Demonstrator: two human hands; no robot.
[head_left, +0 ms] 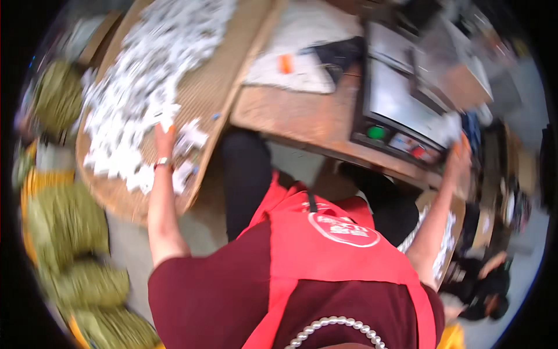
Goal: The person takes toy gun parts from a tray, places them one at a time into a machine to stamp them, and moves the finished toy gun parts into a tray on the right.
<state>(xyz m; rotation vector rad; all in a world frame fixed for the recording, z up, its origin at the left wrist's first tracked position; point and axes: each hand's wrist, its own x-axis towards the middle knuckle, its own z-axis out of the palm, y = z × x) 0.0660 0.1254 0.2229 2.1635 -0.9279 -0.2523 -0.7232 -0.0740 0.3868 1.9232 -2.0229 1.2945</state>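
My left hand (164, 143) reaches into a heap of small white pieces (136, 87) on a brown ribbed board (200, 87) with a raised wooden rim. Its fingers are drawn together at the heap's edge, with a white piece (167, 118) at their tips; the kind of piece is too blurred to name. Out to the right, my right hand (459, 158) is smeared by motion beside the near right corner of a machine (401, 107) with a black frame and a silvery top. A whitish blur (449, 128) lies by its fingertips. Whether those fingers hold it does not show.
A wooden table (296, 116) carries the machine, a white cloth (314, 35) and an orange item (285, 64). A box (459, 64) sits over the machine. Olive-green sacks (67, 227) line the left. By my right arm stands a carton (447, 232) with white pieces. Another person (479, 285) is at lower right.
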